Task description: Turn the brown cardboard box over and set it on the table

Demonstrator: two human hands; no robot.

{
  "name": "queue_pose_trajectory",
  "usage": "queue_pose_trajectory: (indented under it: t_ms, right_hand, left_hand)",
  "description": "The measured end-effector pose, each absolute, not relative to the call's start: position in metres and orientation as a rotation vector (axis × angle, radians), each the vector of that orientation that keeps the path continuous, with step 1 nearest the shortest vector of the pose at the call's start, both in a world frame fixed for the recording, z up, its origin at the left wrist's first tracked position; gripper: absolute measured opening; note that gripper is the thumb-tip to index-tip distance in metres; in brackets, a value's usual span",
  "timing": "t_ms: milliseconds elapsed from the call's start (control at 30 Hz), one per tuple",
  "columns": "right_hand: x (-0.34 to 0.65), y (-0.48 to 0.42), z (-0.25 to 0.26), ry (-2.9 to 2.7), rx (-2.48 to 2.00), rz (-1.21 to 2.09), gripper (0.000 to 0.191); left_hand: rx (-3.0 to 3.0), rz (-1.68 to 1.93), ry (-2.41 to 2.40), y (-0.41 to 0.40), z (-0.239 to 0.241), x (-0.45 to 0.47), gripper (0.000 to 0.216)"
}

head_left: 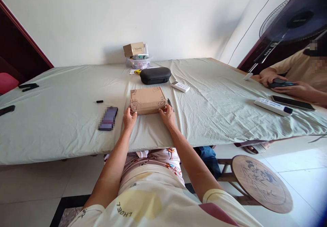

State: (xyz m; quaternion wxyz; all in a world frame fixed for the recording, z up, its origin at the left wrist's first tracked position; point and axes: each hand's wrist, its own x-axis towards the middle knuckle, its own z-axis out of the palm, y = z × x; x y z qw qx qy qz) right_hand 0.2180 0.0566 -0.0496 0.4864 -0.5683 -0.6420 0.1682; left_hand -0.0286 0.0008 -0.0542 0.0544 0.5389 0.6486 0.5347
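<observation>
A brown cardboard box (148, 99) with dark line drawings at its corners lies on the cloth-covered table (76, 118) in front of me. My left hand (130, 119) grips its near left corner, and my right hand (168, 116) grips the near right one, thumbs on the front side. Just beyond my right fingers is a black pen (170, 103), partly hidden by that hand. A small black cap-like piece (99, 101) and a phone (108, 118) with a blurred screen lie to the left of the box.
Behind the box are a black zipped case (155, 75), a white device (180, 86) and a plastic tub (139, 63) topped by a small carton (134, 49). At right, another person's hands (281, 84) hold a dark object near a white device (273, 106). A wooden stool (262, 183) stands below.
</observation>
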Motion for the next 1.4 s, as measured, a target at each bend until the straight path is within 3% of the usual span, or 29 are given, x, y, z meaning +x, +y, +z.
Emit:
queue_pose_trajectory:
  t_ms: [167, 367, 500, 967, 1200, 1400]
  right_hand:
    - [0.217, 0.047, -0.04, -1.571, -1.288, 0.107, 0.067]
    - [0.197, 0.022, -0.023, -1.942, -1.184, -0.29, 0.056]
    - [0.177, 0.013, -0.025, -2.158, -1.087, -0.205, 0.058]
    - [0.205, 0.037, -0.025, -1.814, -1.213, 0.097, 0.062]
    - [0.205, 0.031, -0.027, -1.865, -1.022, 0.291, 0.05]
    - [0.185, 0.014, -0.028, -2.087, -0.698, 0.416, 0.055]
  left_hand:
    - [1.77, 1.68, 2.132, -0.01, -0.045, -0.022, 0.061]
    - [2.39, 1.335, 2.068, -0.024, -0.033, 0.013, 0.062]
    - [2.497, 1.175, 1.944, -0.021, -0.036, 0.027, 0.066]
    - [2.107, 1.473, 2.052, -0.02, -0.037, 0.013, 0.06]
    - [1.8, 1.705, 2.003, -0.011, -0.046, 0.001, 0.082]
    - [2.128, 1.647, 1.804, -0.017, -0.043, 0.004, 0.061]
